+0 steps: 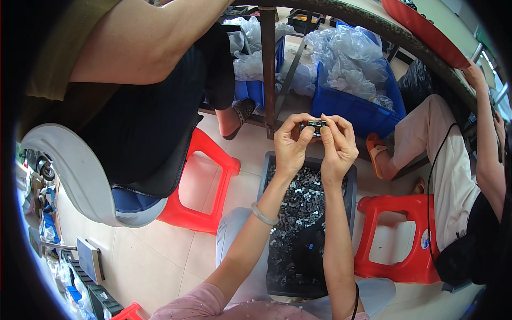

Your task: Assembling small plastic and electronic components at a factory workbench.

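A small dark block-like part [316,127] with shiny edges is pinched between the fingertips of both my hands; its exact kind is too small to make out. My left hand [289,152] grips its left end, thumb and fingers closed, with a pale bangle on the wrist. At the other end, my right hand [340,152] has its thumb and fingers closed on the same part. Below my hands a dark grey bin [352,205] stands between my knees. Inside it lie many small black and silvery pieces [304,197], partly hidden by my forearms.
Ahead are blue crates [341,109] full of clear plastic bags [352,61], by a metal table leg [268,58]. Red stools [397,266] flank the bin. One person in a white chair [58,160] sits at left; another in pale trousers [445,138] is at right.
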A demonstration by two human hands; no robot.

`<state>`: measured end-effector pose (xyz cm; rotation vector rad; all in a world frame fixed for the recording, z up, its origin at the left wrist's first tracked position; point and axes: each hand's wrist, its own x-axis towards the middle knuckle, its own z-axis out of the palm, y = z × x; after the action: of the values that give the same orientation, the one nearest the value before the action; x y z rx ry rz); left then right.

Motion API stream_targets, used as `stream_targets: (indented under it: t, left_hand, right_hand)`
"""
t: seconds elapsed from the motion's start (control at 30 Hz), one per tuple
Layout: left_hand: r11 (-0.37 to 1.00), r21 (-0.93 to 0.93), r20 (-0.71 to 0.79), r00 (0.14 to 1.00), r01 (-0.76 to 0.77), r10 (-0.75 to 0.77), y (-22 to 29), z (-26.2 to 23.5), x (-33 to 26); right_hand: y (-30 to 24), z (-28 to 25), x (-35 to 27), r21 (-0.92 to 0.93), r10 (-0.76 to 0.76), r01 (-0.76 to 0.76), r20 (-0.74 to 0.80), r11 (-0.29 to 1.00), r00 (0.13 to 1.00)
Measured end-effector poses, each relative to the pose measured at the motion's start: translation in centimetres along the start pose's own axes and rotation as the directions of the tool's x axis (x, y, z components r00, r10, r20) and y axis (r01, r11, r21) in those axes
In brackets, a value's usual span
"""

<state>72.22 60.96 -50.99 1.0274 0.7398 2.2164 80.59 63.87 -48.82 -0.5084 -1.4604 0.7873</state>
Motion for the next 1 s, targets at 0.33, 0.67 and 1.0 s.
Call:
stream_targets:
  t: [0.33,0.67,1.0]
  left_hand:
    - [0.993,-0.054,0.007,0.994,0.106,-0.106,-0.2,0.0,-0.2]
    - [0.993,-0.056,0.017,0.994,0.105,-0.104,-0.6,-0.4,-0.2]
    - [0.999,0.023,0.051,0.998,0.047,-0.048,-1.2,-0.6,0.0]
  right_hand:
    - [0.3,-0.3,-0.3,-0.1,-0.084,0.083,-0.011,0.992,0.996]
    - [0.7,-0.3,-0.3,-0.067,-0.072,0.071,-0.01,0.995,0.997]
    - [1.3,-0.7,-0.3,-0.043,0.0,-0.001,-0.027,0.999,1.0]
